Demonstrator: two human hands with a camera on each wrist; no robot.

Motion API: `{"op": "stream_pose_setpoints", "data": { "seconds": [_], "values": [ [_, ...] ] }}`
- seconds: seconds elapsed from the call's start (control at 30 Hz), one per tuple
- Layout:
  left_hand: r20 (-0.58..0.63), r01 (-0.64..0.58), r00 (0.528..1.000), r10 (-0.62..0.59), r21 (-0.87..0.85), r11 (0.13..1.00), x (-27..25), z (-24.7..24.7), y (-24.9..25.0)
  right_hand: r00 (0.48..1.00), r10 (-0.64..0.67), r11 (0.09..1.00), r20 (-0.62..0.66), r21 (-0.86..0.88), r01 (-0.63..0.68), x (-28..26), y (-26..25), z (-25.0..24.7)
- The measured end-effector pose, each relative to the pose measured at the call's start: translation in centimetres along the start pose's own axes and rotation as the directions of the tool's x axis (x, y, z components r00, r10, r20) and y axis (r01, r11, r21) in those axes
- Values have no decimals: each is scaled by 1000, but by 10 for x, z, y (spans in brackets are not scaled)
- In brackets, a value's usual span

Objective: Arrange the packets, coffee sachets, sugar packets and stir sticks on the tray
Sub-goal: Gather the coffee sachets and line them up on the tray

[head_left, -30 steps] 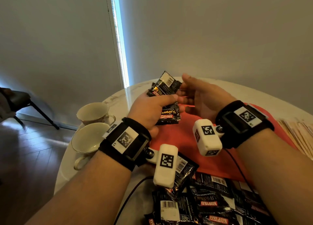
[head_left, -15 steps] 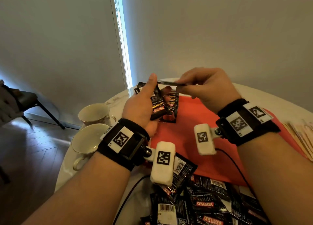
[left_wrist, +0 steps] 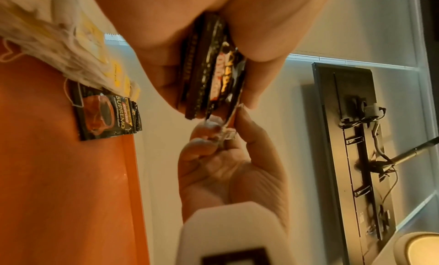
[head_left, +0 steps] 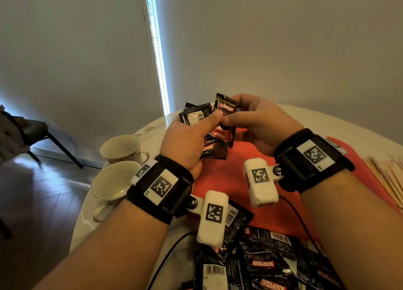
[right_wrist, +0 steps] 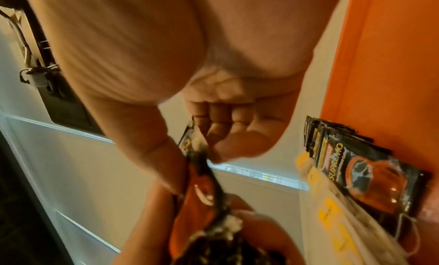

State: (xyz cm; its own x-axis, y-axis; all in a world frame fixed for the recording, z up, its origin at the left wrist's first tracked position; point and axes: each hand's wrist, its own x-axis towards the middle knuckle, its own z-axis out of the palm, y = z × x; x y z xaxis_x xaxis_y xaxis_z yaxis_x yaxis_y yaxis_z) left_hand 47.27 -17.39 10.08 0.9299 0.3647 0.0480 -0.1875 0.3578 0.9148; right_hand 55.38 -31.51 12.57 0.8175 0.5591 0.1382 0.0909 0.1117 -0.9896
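My left hand (head_left: 196, 132) grips a small stack of black coffee sachets (head_left: 195, 115) upright above the orange tray (head_left: 231, 180). My right hand (head_left: 246, 117) pinches one black and red sachet (head_left: 225, 112) against that stack. In the left wrist view the stack (left_wrist: 209, 77) sits between thumb and fingers, and the right hand's fingertips (left_wrist: 221, 135) pinch the front sachet's edge. A few sachets (head_left: 214, 149) lie stacked on the tray's far left part, under my hands. More loose sachets (head_left: 261, 263) are heaped at the table's near edge.
Two white teacups (head_left: 122, 145) (head_left: 113, 180) stand at the table's left edge. A fan of pale packets or sticks (head_left: 388, 176) lies at the right beside the tray. Yellow and white packets (right_wrist: 330, 212) lie next to the tray's sachets. A dark chair (head_left: 32, 134) stands far left.
My right hand has turned its sachet from flat to upright and brought it against the stack in my left hand. Both hands have closed together.
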Motion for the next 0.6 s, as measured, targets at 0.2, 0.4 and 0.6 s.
{"op": "stream_pose_setpoints", "data": {
  "seconds": [0.2, 0.4, 0.6],
  "values": [
    [99, -24, 995, 27, -26, 999, 2, 0, -1, 985, 82, 985, -151, 162, -57, -2, -5, -3],
    [158, -24, 987, 29, -32, 999, 0, 2, -1, 937, 210, 946, -277, 301, -123, -2, -7, -2],
    [37, 7, 999, -4, -56, 998, 1, 1, -1, 938, 192, 966, -288, 226, -128, -1, -3, -1]
  ]
}}
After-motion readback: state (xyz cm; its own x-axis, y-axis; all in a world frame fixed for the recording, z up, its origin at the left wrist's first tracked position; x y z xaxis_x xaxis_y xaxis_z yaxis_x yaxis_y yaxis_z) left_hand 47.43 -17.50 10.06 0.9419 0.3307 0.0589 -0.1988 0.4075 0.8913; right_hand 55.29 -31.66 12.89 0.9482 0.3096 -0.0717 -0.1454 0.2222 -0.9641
